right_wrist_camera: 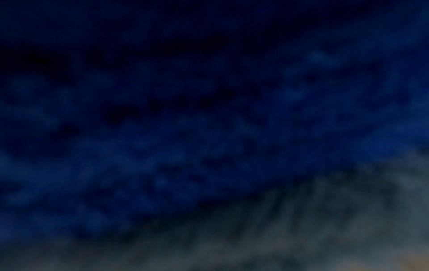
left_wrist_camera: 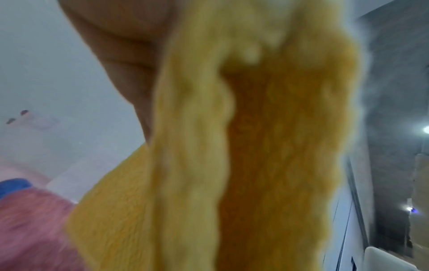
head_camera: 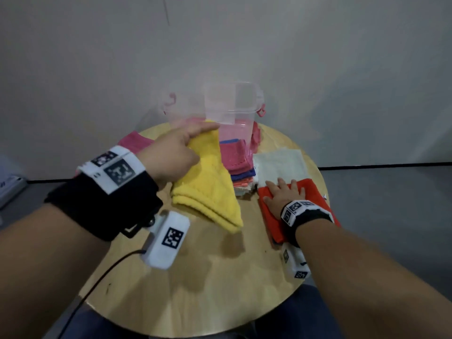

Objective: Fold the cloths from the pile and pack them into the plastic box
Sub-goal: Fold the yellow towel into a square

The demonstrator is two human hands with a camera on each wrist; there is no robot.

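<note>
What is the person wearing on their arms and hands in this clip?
Both forearms are bare, with no sleeves or gloves. The left hand has a wide black wrist wrap topped by a white band printed with black square markers, plus a white marker-printed camera unit trailing a thin black cable. The right hand has a similar white marker band over black strapping.

Plastic box (head_camera: pixel 234 111) at counter (head_camera: pixel 195 277) far edge; cloth pile (head_camera: pixel 241 172) before it; folded cloths (head_camera: pixel 281 165) at right edge.
</note>
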